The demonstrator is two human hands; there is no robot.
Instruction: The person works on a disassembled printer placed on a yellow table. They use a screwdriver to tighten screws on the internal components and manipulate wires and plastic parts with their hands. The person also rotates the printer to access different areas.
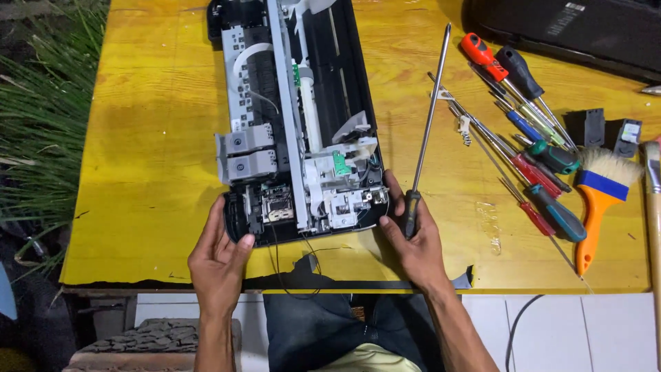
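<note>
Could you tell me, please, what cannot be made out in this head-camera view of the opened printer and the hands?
- Opened printer: far end cut off by the top edge.
- Black device at top right: cropped by the frame.
- Long screwdriver: handle mostly hidden inside the right hand.
- Printer's near left corner: covered by the left hand.
- Small white parts beside the screwdriver pile: too small to identify.

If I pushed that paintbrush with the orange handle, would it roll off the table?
Probably not. The paintbrush looks flat and wide, so it would likely slide rather than roll. Its pale bristles would probably bend softly if pressed. It lies near the yellow table's front edge, so a hard push might tip it off.
</note>
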